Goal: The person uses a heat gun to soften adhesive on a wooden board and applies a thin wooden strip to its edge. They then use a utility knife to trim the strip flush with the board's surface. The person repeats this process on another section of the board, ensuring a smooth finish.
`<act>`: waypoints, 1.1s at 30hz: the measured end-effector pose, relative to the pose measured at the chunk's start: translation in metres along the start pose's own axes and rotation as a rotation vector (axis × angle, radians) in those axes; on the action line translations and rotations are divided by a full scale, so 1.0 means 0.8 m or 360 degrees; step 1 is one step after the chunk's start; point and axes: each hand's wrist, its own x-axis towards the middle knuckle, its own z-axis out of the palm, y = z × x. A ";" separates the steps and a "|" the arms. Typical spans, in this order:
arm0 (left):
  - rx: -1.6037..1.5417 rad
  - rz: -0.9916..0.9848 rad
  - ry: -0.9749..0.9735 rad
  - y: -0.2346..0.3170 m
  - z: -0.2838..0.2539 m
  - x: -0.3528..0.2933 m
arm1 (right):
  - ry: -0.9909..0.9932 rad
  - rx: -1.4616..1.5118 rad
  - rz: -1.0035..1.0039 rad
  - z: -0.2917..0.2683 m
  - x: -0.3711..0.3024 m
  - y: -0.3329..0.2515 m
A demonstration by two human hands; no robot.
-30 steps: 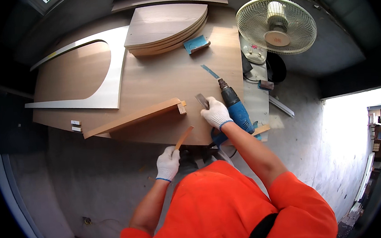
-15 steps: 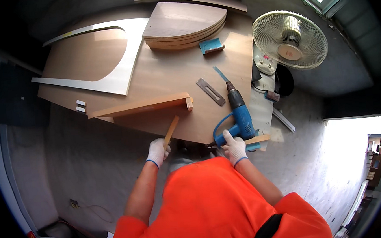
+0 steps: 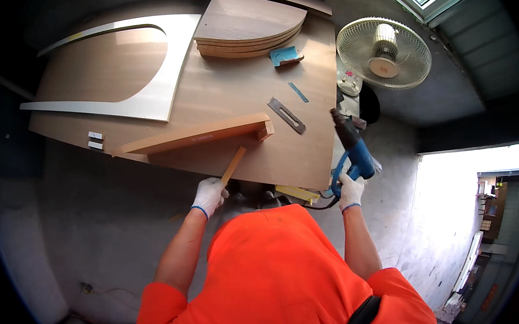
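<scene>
My left hand (image 3: 209,195), in a white knitted glove, is closed round the lower end of a narrow wood-coloured strip (image 3: 234,165) at the board's near edge. The strip points up and right, toward a curved wooden piece (image 3: 197,136) standing on edge on the board. My right hand (image 3: 351,191), gloved alike, grips a blue heat gun (image 3: 360,158) by its handle, past the board's right edge. Its dark nozzle points up and slightly left. A slotted metal plate (image 3: 278,108) and a thin blue strip (image 3: 298,92) lie between the curved piece and the gun.
The large brown board (image 3: 236,82) bears a stack of curved panels (image 3: 249,18), a white U-shaped cutout panel (image 3: 169,78), a blue-topped block (image 3: 285,56) and two small white pieces (image 3: 95,140). At the right stands a fan (image 3: 384,51). A yellowish strip (image 3: 298,193) shows near my waist.
My right hand has carried the heat gun up and right, off the board. The thin blue strip it overlapped now shows fully. My left hand keeps its strip in nearly the same place.
</scene>
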 end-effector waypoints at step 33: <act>-0.0131 0.0160 -0.0129 0.079 -0.050 -0.173 | -0.0422 -0.0503 -0.0523 -0.036 -0.093 -0.081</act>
